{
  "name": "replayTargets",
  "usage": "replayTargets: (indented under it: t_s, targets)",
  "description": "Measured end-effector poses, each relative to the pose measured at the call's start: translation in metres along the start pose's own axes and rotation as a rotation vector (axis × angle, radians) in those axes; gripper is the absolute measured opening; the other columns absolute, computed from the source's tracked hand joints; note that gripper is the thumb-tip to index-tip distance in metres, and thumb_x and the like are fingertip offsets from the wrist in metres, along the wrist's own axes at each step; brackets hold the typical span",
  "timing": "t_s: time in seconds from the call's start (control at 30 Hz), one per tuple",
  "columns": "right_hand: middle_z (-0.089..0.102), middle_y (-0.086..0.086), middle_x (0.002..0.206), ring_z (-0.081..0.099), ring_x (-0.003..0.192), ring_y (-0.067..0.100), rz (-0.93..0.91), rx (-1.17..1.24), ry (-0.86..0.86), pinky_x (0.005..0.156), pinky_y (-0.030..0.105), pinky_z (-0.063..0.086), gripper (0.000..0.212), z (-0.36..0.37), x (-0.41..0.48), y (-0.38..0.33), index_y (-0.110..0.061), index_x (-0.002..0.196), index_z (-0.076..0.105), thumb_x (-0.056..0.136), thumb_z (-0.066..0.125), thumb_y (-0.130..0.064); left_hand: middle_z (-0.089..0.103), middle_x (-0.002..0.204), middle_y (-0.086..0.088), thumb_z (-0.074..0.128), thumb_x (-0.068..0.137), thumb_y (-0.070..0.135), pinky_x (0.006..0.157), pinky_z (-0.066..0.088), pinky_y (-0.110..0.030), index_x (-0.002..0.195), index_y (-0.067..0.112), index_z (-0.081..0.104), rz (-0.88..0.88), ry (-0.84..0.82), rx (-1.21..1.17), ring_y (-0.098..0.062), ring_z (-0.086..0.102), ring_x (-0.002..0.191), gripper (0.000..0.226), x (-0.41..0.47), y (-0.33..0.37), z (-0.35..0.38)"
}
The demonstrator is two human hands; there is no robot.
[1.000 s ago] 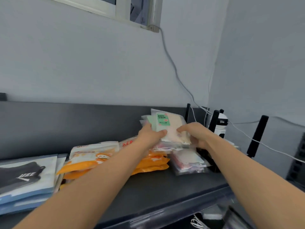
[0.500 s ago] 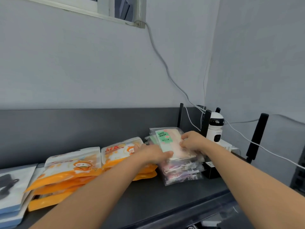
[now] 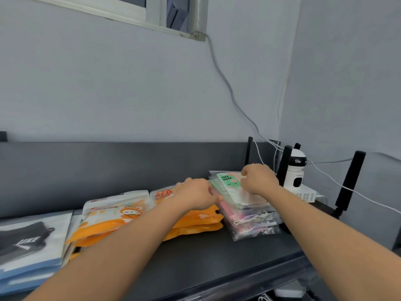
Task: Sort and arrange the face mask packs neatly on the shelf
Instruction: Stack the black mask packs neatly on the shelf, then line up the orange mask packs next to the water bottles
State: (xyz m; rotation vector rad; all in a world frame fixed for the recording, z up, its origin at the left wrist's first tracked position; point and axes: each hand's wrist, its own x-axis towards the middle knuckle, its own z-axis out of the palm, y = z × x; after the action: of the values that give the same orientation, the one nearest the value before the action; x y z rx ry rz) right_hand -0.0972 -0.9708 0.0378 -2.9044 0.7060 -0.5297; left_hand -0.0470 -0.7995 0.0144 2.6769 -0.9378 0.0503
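A stack of clear face mask packs (image 3: 253, 222) lies at the right end of the dark shelf (image 3: 217, 257). Its top pack (image 3: 229, 183) carries a green "FACE MASK" label. My left hand (image 3: 197, 192) grips the stack's left edge with curled fingers. My right hand (image 3: 259, 179) presses on the top pack's far right side, fingers curled on it. Two piles of orange and white packs (image 3: 112, 216) (image 3: 195, 220) lie to the left, the nearer one partly hidden under my left arm. White and blue packs with black masks (image 3: 28, 242) sit at the far left.
A small white camera (image 3: 296, 170) stands on a white box (image 3: 306, 192) right behind the clear stack, among black router antennas (image 3: 349, 181). Cables (image 3: 238, 105) run down the wall. The shelf has a dark back panel (image 3: 108, 161) and a front edge close to me.
The labelled packs, held up in the air a second ago, now lie flat on the clear stack. Both hands came down with them and stay on them.
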Motion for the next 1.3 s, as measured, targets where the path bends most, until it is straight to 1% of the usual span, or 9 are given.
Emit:
replayTargets:
  t_s: [0.1,0.17,0.3,0.47,0.67,0.8,0.9,1.07,1.3]
  targets:
    - [0.065,0.003,0.124,0.054,0.119,0.025,-0.081,0.121,0.117,0.090,0.037,0.051,0.032,0.003,-0.007,-0.025,-0.019,0.119,0.067,0.091,0.053,-0.023,0.061,0.126,0.002,0.051,0.089,0.056,0.098,0.044,-0.044,0.123,0.027,0.062,0.007,0.050,-0.054,-0.024,0.052,0.122,0.046,-0.020,-0.021,-0.013]
    - [0.065,0.001,0.126,0.055,0.120,0.023,-0.120,0.174,0.116,0.093,0.036,0.050,0.032,0.006,-0.015,-0.050,-0.019,0.121,0.067,0.092,0.053,-0.022,0.065,0.113,0.002,0.054,0.089,0.051,0.093,0.051,-0.041,0.114,0.027,0.065,0.009,0.089,-0.059,-0.021,0.059,0.113,0.037,-0.033,-0.043,-0.022]
    - [0.064,-0.001,0.130,0.057,0.119,0.019,-0.208,0.223,0.059,0.096,0.035,0.049,0.036,0.020,-0.036,-0.111,-0.020,0.128,0.062,0.093,0.054,-0.018,0.070,0.107,0.001,0.053,0.094,0.039,0.085,0.056,-0.039,0.112,0.019,0.068,-0.068,0.122,-0.001,-0.018,0.065,0.096,0.031,-0.065,-0.099,-0.041]
    - [0.063,-0.001,0.129,0.057,0.118,0.019,-0.323,0.282,-0.031,0.096,0.034,0.048,0.037,0.043,-0.065,-0.187,-0.021,0.129,0.061,0.093,0.053,-0.018,0.069,0.107,0.000,0.053,0.094,0.039,0.082,0.056,-0.036,0.111,0.019,0.067,-0.169,0.161,0.137,-0.019,0.065,0.094,0.030,-0.116,-0.173,-0.061]
    - [0.061,-0.004,0.130,0.056,0.119,0.017,-0.497,0.331,-0.094,0.094,0.031,0.046,0.035,0.061,-0.097,-0.271,-0.023,0.129,0.061,0.094,0.056,-0.021,0.069,0.098,-0.001,0.054,0.091,0.040,0.074,0.055,-0.035,0.099,0.018,0.068,-0.372,0.194,0.258,-0.023,0.064,0.087,0.028,-0.185,-0.251,-0.084]
    - [0.063,-0.002,0.129,0.057,0.117,0.019,-0.647,0.344,-0.143,0.094,0.031,0.046,0.035,0.068,-0.119,-0.323,-0.022,0.128,0.062,0.093,0.057,-0.023,0.067,0.093,-0.002,0.054,0.091,0.040,0.072,0.054,-0.034,0.091,0.016,0.066,-0.534,0.214,0.248,-0.025,0.063,0.084,0.027,-0.235,-0.288,-0.098]
    - [0.061,-0.002,0.131,0.056,0.119,0.018,-0.747,0.365,-0.225,0.095,0.030,0.045,0.036,0.071,-0.137,-0.359,-0.022,0.129,0.061,0.093,0.058,-0.025,0.070,0.092,-0.004,0.056,0.089,0.040,0.068,0.051,-0.031,0.092,0.016,0.069,-0.655,0.249,0.210,-0.025,0.066,0.084,0.028,-0.273,-0.310,-0.107]
    - [0.060,-0.003,0.130,0.056,0.117,0.018,-0.876,0.407,-0.292,0.095,0.031,0.045,0.033,0.075,-0.175,-0.413,-0.021,0.125,0.062,0.093,0.058,-0.024,0.069,0.083,-0.004,0.056,0.089,0.041,0.074,0.057,-0.036,0.087,0.014,0.070,-0.796,0.288,0.197,-0.023,0.065,0.079,0.030,-0.340,-0.339,-0.121]
    - [0.059,-0.005,0.131,0.056,0.117,0.017,-1.017,0.428,-0.371,0.094,0.030,0.045,0.033,0.077,-0.228,-0.496,-0.022,0.127,0.061,0.094,0.058,-0.028,0.068,0.093,-0.004,0.055,0.092,0.041,0.080,0.055,-0.038,0.094,0.017,0.071,-0.952,0.312,0.213,-0.024,0.063,0.089,0.029,-0.426,-0.387,-0.138]
